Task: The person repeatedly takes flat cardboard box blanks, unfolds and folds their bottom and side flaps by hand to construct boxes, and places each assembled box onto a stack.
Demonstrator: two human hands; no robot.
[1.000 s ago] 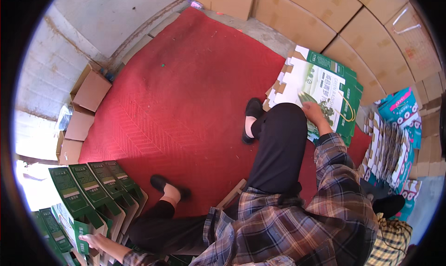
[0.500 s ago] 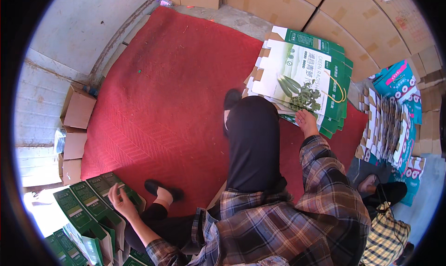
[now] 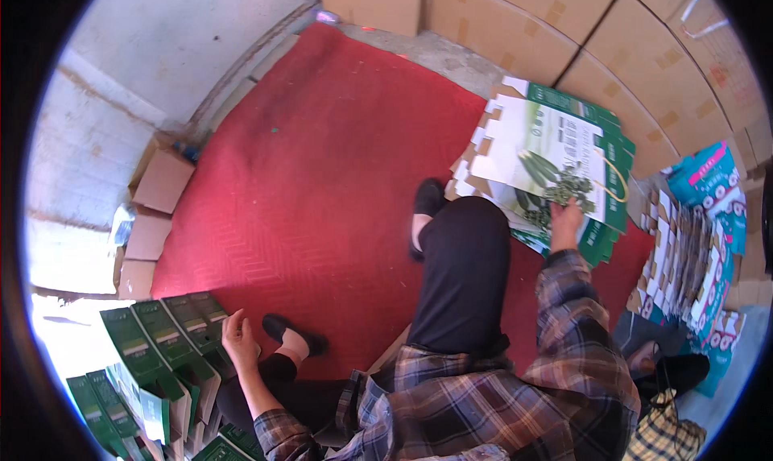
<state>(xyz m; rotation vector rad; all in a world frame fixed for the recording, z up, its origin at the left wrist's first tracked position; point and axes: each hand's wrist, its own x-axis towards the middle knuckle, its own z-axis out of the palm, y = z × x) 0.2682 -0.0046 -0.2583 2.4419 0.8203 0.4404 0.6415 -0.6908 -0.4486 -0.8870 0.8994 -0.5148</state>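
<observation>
I have the right hand point(image 3: 567, 219) clamped on the topmost flat green-and-white cardboard carton point(image 3: 547, 148) and the left hand point(image 3: 241, 342), fingers loosely apart, beside dark-green cardboard boxes point(image 3: 165, 336).

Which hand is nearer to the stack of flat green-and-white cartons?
Right. The right hand is at the near edge of the stack; the left hand is away, beside green boxes.

You see dark lettering, set sideways, on the flat carton point(image 3: 535, 143) right of centre, its green border point(image 3: 564, 103) bearing small pale print; pale, blurred lettering on the folded green cartons point(image 3: 155, 332) at lower left; faint reddish print, illegible to you, on the brown box point(image 3: 729, 70) at upper right.
</observation>
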